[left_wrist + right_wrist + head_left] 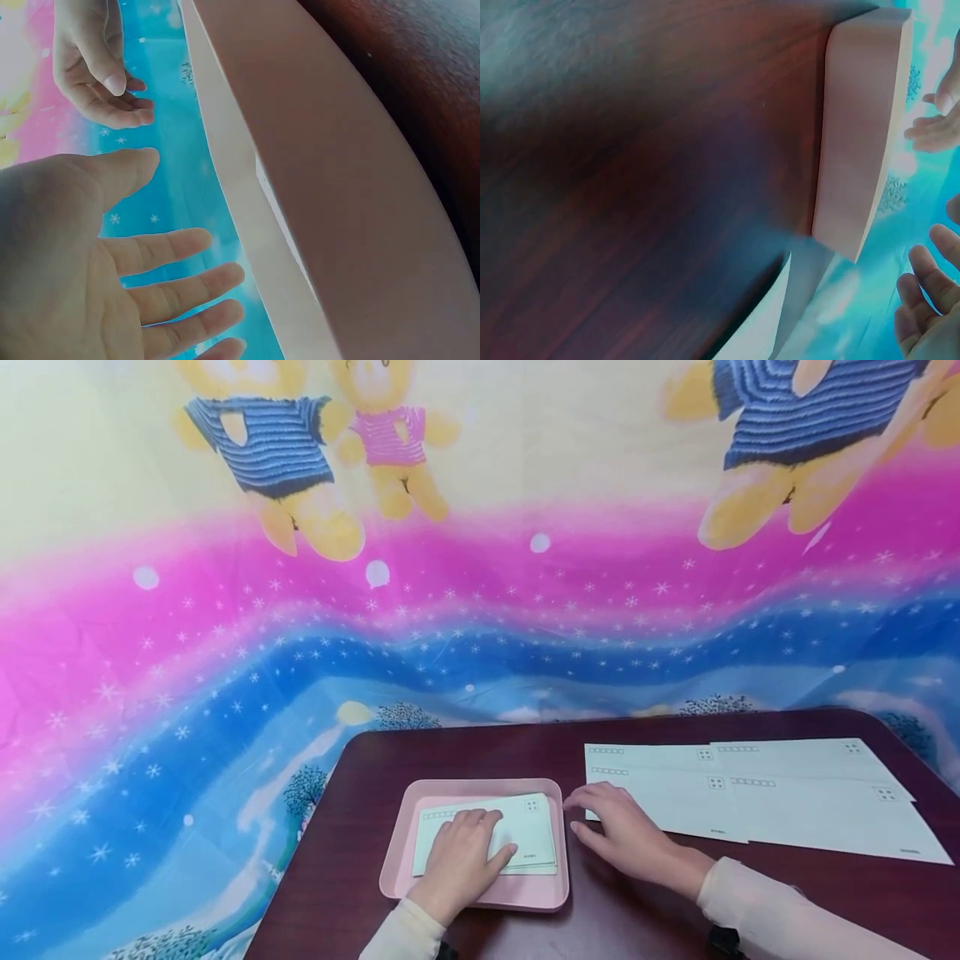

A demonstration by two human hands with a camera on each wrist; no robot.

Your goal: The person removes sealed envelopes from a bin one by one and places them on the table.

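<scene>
A pink tray [480, 894] holds a small stack of white envelopes [536, 831] with printed boxes along the top. Over the stack is my left hand [459, 860], its fingers spread and gripping nothing; the left wrist view shows its palm [67, 277] above the tray's wall [330, 180]. My right hand [626, 831] is just right of the tray's right rim, fingers loosely bent and holding nothing. Several more envelopes [660, 802] lie overlapping on the table to the right of the tray, some partly behind my right hand.
The dark reddish-brown table [337, 843] has a rounded far edge. Right behind it hangs a colourful cloth [480, 610] with bears and snowflakes. Low in the right wrist view, a white envelope edge [761, 322] shows near the tray.
</scene>
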